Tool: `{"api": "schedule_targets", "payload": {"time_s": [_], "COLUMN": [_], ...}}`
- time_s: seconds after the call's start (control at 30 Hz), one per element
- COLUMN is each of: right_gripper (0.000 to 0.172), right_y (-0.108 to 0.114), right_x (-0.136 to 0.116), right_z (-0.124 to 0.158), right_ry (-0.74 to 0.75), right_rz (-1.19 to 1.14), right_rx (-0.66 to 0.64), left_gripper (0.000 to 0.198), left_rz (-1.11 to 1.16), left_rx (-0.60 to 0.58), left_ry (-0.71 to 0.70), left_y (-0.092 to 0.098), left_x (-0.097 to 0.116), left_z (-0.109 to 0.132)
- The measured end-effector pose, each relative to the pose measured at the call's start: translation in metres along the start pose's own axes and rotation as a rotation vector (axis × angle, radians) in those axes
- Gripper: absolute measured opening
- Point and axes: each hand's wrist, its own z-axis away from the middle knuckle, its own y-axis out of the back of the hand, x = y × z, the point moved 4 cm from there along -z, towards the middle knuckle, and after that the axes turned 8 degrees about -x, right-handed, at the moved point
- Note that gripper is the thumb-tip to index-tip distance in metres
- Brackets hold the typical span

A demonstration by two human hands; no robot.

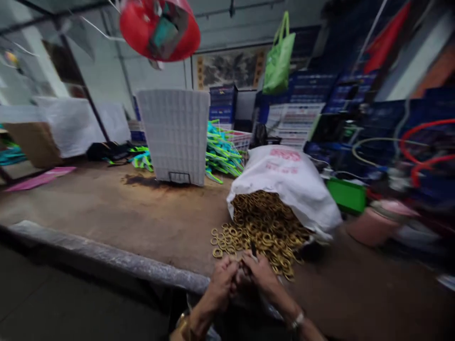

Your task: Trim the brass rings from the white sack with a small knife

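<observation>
My left hand [222, 279] and my right hand [262, 273] are pressed close together at the table's front edge, fingers curled. A small dark piece [253, 248] sticks up between them; I cannot make out what it is. Just beyond my fingers lies a heap of brass rings [265, 225], spilling from the mouth of a white woven sack [289, 182] that lies on its side on the brown table [124, 208].
A white grid basket [176, 135] stands at mid-table with teal and green straps [222, 154] behind it. A green box [346, 195] and a pink tub [377, 222] sit to the right. A red lamp shade [159, 28] and a green bag [279, 59] hang overhead.
</observation>
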Motion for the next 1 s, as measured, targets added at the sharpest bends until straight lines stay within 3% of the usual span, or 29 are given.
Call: {"api": "schedule_targets", "payload": {"time_s": [0.13,0.3,0.5,0.83,1.0], "right_gripper": [0.029,0.028,0.029,0.033,0.033], "right_y": [0.0,0.0,0.0,0.002,0.008], "right_x": [-0.018,-0.026,-0.024,-0.007,0.0], "right_z": [0.009,0.014,0.016,0.017,0.016], "right_ry": [-0.014,0.086,0.038,-0.029,-0.047], "right_rz": [-0.061,-0.009,-0.079,-0.141,-0.015], "right_rx": [-0.017,-0.025,-0.044,-0.025,0.025], "left_gripper": [0.033,0.037,0.038,0.035,0.034], "left_rz": [0.062,-0.058,-0.141,-0.08,-0.057], "left_rx": [-0.125,-0.084,-0.095,-0.106,-0.109], "left_ry": [0.029,0.026,0.066,0.108,0.117], "left_y": [-0.009,-0.013,-0.01,-0.012,-0.013], "left_x": [0.005,0.013,0.01,-0.003,-0.002], "left_z": [0.009,0.011,0.009,0.006,0.006]}}
